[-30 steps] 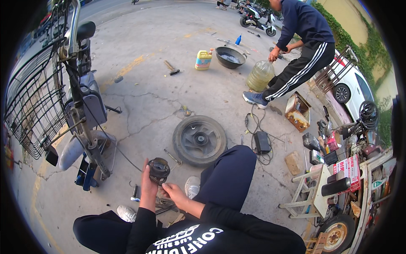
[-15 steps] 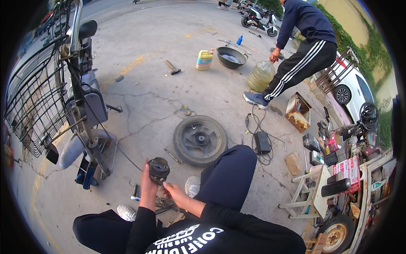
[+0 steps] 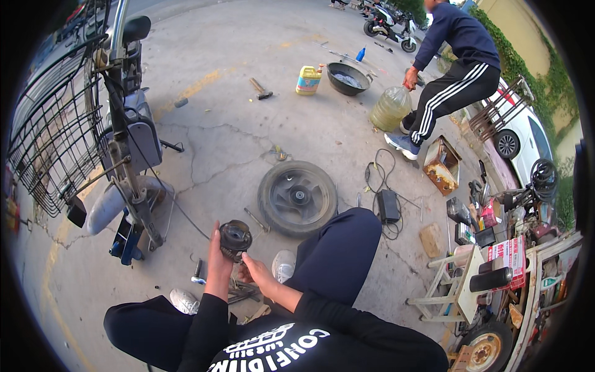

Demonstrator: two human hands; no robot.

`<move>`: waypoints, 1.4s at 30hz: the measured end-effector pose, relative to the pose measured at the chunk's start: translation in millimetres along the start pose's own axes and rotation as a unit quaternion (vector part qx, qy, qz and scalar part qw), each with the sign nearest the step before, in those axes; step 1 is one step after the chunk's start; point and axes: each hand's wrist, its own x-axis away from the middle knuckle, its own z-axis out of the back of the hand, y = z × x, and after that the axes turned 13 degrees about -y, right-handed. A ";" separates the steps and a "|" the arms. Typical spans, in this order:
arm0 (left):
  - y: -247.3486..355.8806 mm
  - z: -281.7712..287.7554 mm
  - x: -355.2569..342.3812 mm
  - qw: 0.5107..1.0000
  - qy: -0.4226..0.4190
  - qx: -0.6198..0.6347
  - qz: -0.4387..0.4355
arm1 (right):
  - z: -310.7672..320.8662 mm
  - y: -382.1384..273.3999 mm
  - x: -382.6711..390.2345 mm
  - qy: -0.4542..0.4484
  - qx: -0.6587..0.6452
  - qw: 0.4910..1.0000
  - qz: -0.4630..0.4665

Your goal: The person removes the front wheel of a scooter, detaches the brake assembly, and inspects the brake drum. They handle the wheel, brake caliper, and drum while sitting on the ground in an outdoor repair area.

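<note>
My left hand (image 3: 217, 265) is closed around the side of a round, dark drum brake (image 3: 236, 235) with a hollow centre, held up above my lap. A thin black cable (image 3: 184, 211) runs from the scooter's front fork (image 3: 131, 180) toward this part. My right hand (image 3: 258, 276) is at the part's lower edge, its thumb and fingers bent together there; what they pinch is hidden. Beyond my hands a wheel with a black tyre (image 3: 268, 211) lies flat on the ground. A metal axle rod (image 3: 256, 219) lies between it and the brake.
At the left stands a scooter with a wire basket (image 3: 57, 133). Ahead are a hammer (image 3: 261, 88), a yellow jug (image 3: 308, 80) and a black basin (image 3: 347, 79). Another person (image 3: 462, 68) grips a large water bottle (image 3: 392, 106). Tools and a white stool (image 3: 455, 285) crowd the right.
The other person has shifted right with the large bottle, stepping back. My view has turned slightly. Both my hands stay at the drum brake, which has hardly moved.
</note>
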 end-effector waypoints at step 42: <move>-1.3 -2.5 -2.8 1.000 -0.001 0.003 -0.001 | 2.5 23.6 -9.3 0.090 0.176 0.971 0.136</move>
